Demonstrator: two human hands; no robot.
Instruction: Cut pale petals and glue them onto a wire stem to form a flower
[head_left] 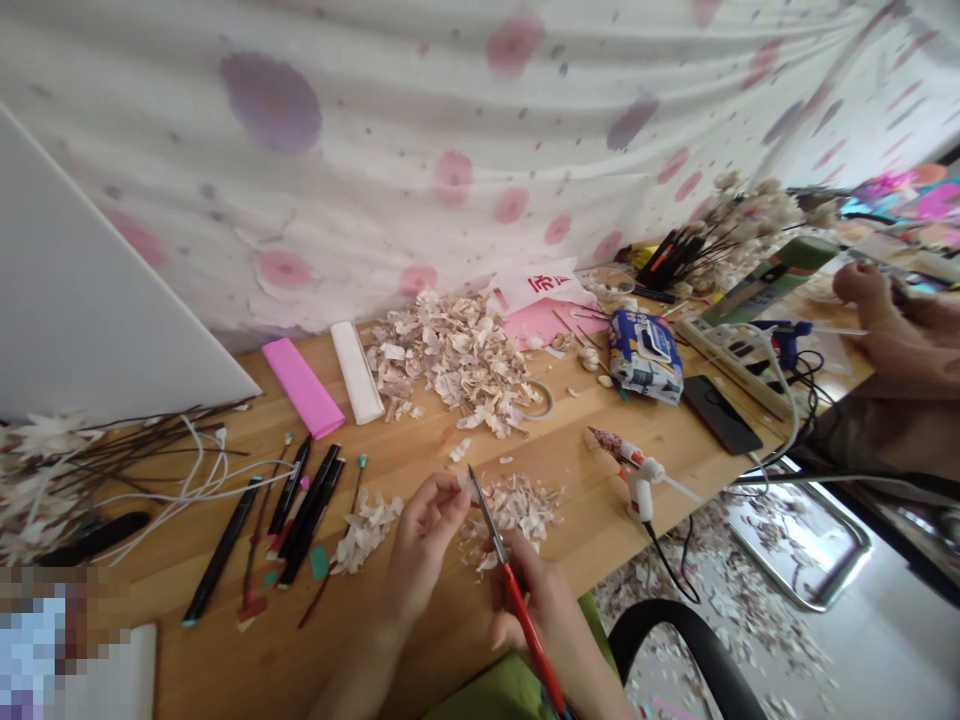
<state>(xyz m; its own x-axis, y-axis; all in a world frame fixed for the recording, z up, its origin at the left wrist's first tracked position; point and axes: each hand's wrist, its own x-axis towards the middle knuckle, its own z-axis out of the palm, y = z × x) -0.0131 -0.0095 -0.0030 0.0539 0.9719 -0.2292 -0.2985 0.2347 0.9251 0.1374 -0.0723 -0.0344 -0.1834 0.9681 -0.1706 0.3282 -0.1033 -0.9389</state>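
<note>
My left hand is closed in a pinch on a small pale petal, partly hidden by the fingers. Curled round a long red-handled tool is my right hand; the tool's slim pointed metal end reaches up to the petal. Whether it has one blade or two I cannot tell. Beneath both hands lies a small heap of pale petal scraps. A stem with pale petals rests left of my left hand. Farther back is a larger pile of dried petals.
On the wooden table, a white glue gun lies right, near a phone, wipes pack and power strip. Black markers and pink paper lie left. Another person's hand is far right.
</note>
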